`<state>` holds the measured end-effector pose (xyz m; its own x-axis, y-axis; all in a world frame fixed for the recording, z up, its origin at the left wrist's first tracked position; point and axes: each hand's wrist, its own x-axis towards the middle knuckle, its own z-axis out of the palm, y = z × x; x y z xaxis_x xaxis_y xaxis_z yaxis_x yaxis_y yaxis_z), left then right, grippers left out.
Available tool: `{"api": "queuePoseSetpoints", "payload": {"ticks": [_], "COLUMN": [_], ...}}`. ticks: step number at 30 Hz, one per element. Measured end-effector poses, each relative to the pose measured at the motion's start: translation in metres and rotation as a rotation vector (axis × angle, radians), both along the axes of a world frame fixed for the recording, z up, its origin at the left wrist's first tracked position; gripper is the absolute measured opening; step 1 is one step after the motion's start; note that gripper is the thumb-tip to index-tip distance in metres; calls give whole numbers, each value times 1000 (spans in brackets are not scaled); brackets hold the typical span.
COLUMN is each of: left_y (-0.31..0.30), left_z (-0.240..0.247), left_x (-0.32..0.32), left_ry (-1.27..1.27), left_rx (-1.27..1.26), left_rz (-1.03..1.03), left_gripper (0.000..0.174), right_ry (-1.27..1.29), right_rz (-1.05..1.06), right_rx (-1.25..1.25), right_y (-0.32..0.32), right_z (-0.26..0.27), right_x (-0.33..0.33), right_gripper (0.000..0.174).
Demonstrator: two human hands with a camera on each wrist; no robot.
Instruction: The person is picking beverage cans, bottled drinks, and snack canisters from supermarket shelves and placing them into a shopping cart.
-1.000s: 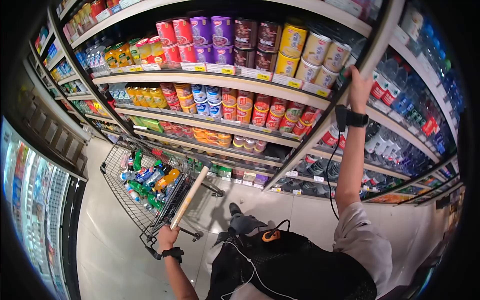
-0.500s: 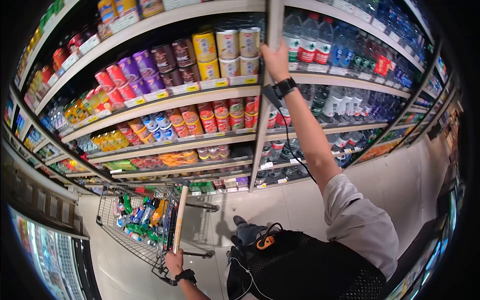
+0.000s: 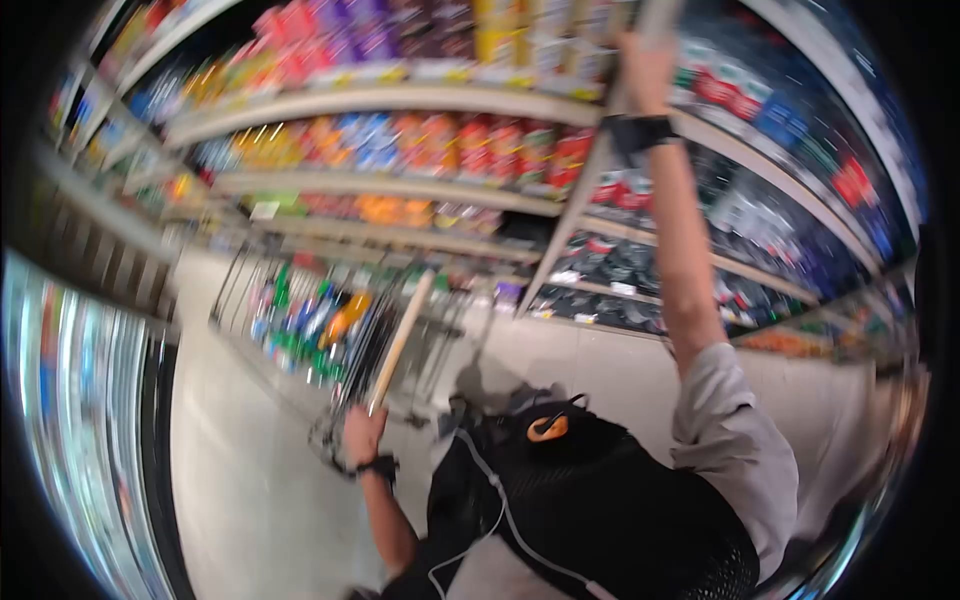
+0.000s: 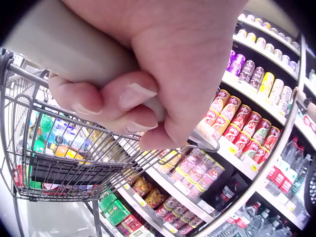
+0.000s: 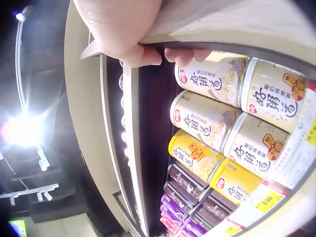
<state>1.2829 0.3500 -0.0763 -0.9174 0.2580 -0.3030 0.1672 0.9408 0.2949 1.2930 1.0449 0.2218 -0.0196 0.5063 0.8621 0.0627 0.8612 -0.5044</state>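
My left hand (image 3: 363, 432) grips the pale handle (image 3: 405, 335) of a shopping cart, with the fingers wrapped round the bar in the left wrist view. Inside the wire basket (image 4: 74, 170) lies a heap of bottles (image 3: 345, 318), green, blue and orange among them. Raised to the upper right, my right hand (image 3: 647, 75) holds the pale upright post (image 3: 582, 200) between two shelf bays. In the right wrist view its thumb and fingertips curl round the post's edge, close to cream-coloured cans (image 5: 205, 116). The head view is blurred.
Shelves of stacked cans (image 3: 480, 145) run along the front, with bottled drinks (image 3: 740, 210) in the bay to the right. A lit, glass-fronted cooler (image 3: 70, 400) stands at the left. Pale tiled floor (image 3: 240, 450) lies between cooler and cart.
The head view swung right, then back left and downward, so the shelves shifted across it. Both hands keep their hold, the left on the cart handle, the right on the post.
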Motion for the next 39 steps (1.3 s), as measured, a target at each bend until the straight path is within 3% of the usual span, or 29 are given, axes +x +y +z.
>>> {"api": "queuePoseSetpoints", "payload": {"ticks": [1,2,3,4,5,6,7,13,18,20,21,23,25,27,29,31,34,35,36,38,39], "left_y": [34,53,67,79,83,80,89,120,136,145,143,149,148,152,159,167,175,180,192,197,191], "left_z": [31,37,43,41,37,38,39,27,23,37,31,34,35,39,36,29,28,29,24,13,18], "left_x": [0,3,6,14,32,62,66,122,158,173,170,183,214,226,244,276,301,313,328,342,338], "left_ry": [-58,8,-16,-34,-51,-71,-66,23,81,87,112,154,137,144,96,106,102,92,105,148,222], "left_rx": [-19,40,45,48,51,40,47,76,37,58,-11,-21,25,-61,-73,-101,-112,-93,-73,-48,-55], "left_rz": [-8,-19,-56,-42,-27,46,20,2,-58,-31,-49,-83,-52,-6,8,7,27,42,15,-17,-16], "left_gripper": [50,48,46,44,42,42,41,40,44,44,44,42,40,39,40,40,40,39,38,36,34], "right_ry": [-172,-93,-54,3,-38,-34,39,123,80,58,112,170,70,9,-70,34,-181,-283,-442,-971,-902], "right_rz": [-211,46,-94,-25,173,324,280,286,124,458,290,411,264,439,175,0,381,542,565,712,865], "right_rx": [220,34,124,100,-11,-80,-78,21,92,-318,6,-96,-63,-235,14,221,92,60,99,157,68], "right_y": [29,20,39,23,9,12,-2,12,10,-47,-20,-30,-27,-57,-48,-69,-123,-139,-149,-157,-169], "right_z": [11,34,40,58,68,68,72,64,61,74,61,59,48,57,39,12,-61,-110,-167,-258,-294], "right_x": [26,50,63,73,79,72,76,72,87,94,73,72,65,50,68,104,163,177,196,234,236], "right_gripper": [36,36,35,32,46,40,28,39,53,50,58,59,61,65,75,47,35,32,24,22,23]}}
